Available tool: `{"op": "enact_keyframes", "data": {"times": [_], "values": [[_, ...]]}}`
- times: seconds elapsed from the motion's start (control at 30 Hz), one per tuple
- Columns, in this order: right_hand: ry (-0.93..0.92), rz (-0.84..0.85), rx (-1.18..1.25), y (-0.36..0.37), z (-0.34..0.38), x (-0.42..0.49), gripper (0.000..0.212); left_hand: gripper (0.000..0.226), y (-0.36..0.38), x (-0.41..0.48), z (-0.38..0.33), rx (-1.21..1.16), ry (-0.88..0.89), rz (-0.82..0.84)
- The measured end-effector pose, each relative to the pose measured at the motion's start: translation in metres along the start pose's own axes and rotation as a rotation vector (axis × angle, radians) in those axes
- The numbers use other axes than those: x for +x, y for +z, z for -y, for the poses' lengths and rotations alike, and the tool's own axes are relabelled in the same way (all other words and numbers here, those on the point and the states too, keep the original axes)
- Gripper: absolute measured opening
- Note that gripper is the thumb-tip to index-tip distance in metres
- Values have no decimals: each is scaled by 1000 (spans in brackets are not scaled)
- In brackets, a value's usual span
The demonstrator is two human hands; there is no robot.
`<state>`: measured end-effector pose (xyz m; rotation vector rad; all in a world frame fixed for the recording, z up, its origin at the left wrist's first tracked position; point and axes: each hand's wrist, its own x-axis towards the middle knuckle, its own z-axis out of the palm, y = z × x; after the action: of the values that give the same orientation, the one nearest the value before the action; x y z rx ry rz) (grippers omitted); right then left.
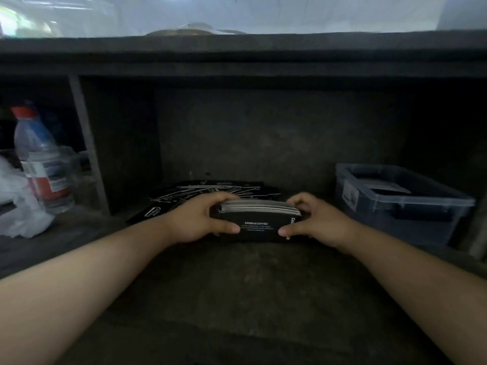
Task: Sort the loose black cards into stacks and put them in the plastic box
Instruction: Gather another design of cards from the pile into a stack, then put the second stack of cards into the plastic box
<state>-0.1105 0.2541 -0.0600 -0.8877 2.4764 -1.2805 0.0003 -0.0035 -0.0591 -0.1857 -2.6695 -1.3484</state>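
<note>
Stack of cards (259, 219), ends clasped by left hand (196, 217), right hand (313, 219); plastic box (411, 222) apart rightward.

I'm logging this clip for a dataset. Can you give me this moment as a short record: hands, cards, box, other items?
left hand: grips the left end of the card stack
right hand: grips its right end
card stack: squared up, printed face toward the camera, card edges up
loose cards: scattered pile just behind the stack
plastic box: to the right, lid off, seems to hold cards
bottle: far left, upright
</note>
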Motion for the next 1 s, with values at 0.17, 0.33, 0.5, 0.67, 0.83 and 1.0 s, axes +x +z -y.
{"op": "enact_keyframes", "data": {"times": [0.17,0.33,0.5,0.67,0.83,1.0], "values": [[-115,-164,-78,-72,19,-34,57,53,16,34,-64,-34,79,-8],[-120,-350,-367,-167,37,-57,57,47,64,102,-130,-243,147,12],[-68,-494,-760,-232,46,-80,60,55,113,158,-171,-275,178,41],[47,-425,-889,-239,32,-79,55,62,127,186,-180,28,178,99],[308,-155,-1084,-223,7,-55,55,58,130,205,-176,365,86,264],[389,44,-1315,-209,-14,-22,61,42,135,219,-176,564,0,360]]}}
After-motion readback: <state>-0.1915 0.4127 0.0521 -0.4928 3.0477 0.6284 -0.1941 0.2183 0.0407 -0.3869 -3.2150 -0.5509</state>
